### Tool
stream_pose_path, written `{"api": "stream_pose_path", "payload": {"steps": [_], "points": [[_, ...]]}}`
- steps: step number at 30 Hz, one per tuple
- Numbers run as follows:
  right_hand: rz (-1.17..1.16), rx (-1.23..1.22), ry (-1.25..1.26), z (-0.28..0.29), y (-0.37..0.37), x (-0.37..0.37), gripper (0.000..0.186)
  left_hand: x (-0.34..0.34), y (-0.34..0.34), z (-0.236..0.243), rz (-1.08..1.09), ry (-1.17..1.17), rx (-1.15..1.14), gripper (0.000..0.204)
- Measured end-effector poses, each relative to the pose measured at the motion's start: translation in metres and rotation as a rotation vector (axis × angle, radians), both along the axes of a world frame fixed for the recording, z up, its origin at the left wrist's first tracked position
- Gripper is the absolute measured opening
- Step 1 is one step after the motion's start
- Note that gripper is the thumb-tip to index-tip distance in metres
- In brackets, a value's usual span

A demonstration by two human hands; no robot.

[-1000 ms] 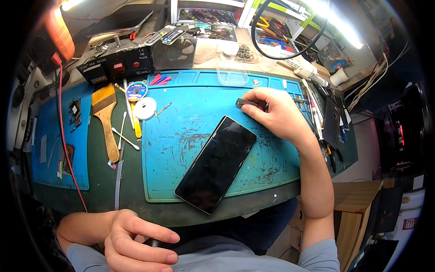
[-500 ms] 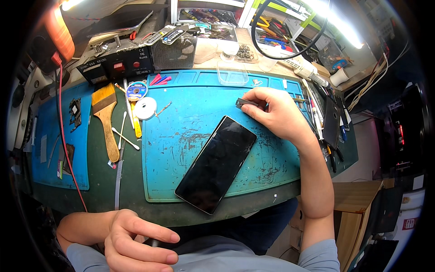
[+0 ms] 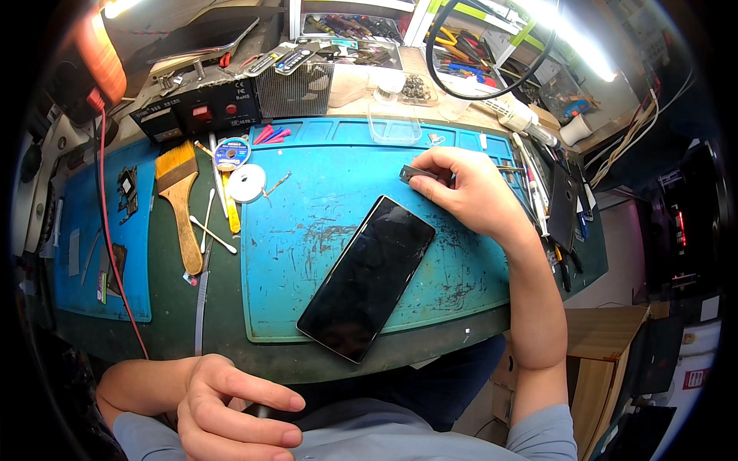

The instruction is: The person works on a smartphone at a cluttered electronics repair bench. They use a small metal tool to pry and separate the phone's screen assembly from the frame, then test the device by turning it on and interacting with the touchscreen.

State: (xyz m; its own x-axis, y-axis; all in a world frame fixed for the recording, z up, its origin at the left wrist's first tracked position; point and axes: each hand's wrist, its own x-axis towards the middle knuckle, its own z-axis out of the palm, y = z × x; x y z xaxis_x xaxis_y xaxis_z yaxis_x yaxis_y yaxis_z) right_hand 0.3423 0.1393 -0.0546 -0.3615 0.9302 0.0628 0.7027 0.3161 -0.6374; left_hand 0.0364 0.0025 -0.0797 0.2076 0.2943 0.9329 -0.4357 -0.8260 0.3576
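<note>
A black smartphone (image 3: 367, 280) lies aslant on the blue work mat (image 3: 284, 300), its dark screen up and its near end overhanging the mat's front edge. Beyond its far end, my right hand (image 3: 465, 188) rests on the mat, thumb and fingers closed on a small dark rectangular piece (image 3: 408, 175). The piece's other end is hidden under the fingers. My left hand (image 3: 231, 415) is held low in front of my body, off the table, with its fingers curled. A bit of something dark shows between those fingers, too covered to name.
Left of the mat lie a wide brush (image 3: 178, 192), cotton swabs (image 3: 214, 234) and a white spool (image 3: 247, 184). A black power unit (image 3: 201, 112) and a clear plastic box (image 3: 394, 125) stand behind. Pens and tools (image 3: 536, 184) line the right side. A red cable (image 3: 123, 284) hangs at left.
</note>
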Motion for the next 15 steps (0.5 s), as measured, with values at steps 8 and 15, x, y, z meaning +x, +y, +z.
{"api": "stream_pose_path", "payload": {"steps": [8, 15], "points": [[-0.006, -0.008, 0.001, 0.0, 0.0, 0.0, 0.019, -0.002, 0.002, 0.001, -0.02, 0.021, 0.013, 0.043], [-0.003, -0.012, -0.001, 0.0, 0.0, 0.0, 0.019, -0.016, 0.004, 0.001, -0.075, 0.143, -0.017, 0.051]]}}
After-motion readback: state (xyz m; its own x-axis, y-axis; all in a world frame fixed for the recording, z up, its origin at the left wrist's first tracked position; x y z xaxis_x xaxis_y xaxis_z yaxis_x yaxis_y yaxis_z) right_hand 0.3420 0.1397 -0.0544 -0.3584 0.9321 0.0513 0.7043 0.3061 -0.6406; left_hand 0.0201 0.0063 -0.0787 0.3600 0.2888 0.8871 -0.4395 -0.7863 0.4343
